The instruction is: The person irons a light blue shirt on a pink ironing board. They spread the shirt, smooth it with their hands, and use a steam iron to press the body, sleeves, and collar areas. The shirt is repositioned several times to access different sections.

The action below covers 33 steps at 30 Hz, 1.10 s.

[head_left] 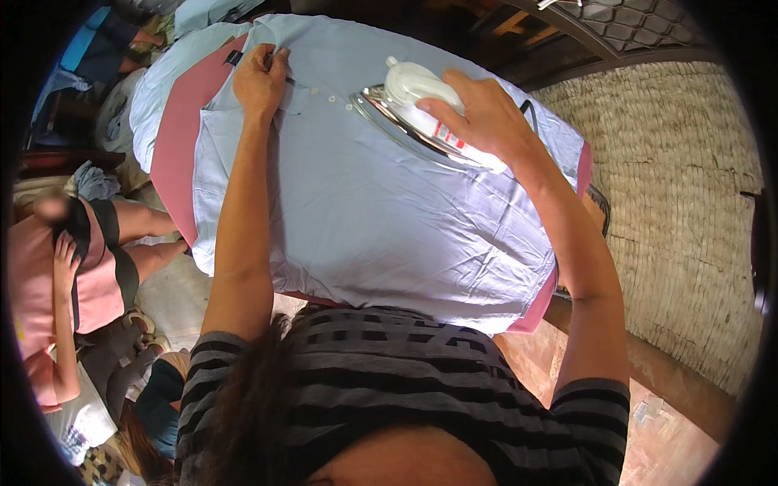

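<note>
A light blue button-up shirt [373,219] is spread over an ironing board [175,154] with a dusky pink cover. A row of small pale buttons [331,99] crosses its upper part. My right hand [493,117] is wrapped round the handle of a white clothes iron [415,117] with a shiny metal soleplate. The iron's tip points to the upper left, towards the buttons. My left hand [261,81] is at the shirt's collar end, beside a small dark label [233,58], its fingers curled on the cloth. Creases show in the shirt at the lower right.
A person [65,267] in a pink top sits at the left, with other people partly in view nearby. Woven matting [681,202] covers the right side. A metal lattice [640,24] stands at the upper right, and bundled cloth [96,180] lies at the left.
</note>
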Tool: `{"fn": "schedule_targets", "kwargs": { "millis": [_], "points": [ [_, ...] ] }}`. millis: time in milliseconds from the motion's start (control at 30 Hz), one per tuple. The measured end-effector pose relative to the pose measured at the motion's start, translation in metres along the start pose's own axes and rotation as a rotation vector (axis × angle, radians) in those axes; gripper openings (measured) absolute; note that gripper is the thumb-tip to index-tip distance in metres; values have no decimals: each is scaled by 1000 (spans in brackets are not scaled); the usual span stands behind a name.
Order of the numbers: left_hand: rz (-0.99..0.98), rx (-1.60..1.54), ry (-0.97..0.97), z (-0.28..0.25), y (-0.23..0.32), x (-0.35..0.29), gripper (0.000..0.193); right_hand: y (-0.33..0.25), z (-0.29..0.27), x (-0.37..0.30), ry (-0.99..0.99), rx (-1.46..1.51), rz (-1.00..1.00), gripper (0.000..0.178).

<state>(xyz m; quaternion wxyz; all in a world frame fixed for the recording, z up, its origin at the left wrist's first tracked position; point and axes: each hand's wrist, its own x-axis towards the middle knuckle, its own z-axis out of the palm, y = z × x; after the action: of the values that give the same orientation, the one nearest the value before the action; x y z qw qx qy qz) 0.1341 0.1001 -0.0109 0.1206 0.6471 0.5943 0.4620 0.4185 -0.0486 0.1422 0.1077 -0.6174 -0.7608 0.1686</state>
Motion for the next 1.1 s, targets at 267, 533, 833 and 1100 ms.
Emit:
{"fn": "schedule_targets", "kwargs": {
  "millis": [267,533,833,1100],
  "points": [
    [4,3,-14,1,6,2,29,62,-25,-91,37,-68,-34,28],
    [-67,-77,-31,-3,9,-2,27,70,-29,-142,30,9,6,24],
    [-76,-11,-21,4,-3,2,33,15,1,-13,29,6,23,51],
    [37,-23,-9,3,-4,2,30,22,-18,-27,-22,76,67,49]
  ]
}}
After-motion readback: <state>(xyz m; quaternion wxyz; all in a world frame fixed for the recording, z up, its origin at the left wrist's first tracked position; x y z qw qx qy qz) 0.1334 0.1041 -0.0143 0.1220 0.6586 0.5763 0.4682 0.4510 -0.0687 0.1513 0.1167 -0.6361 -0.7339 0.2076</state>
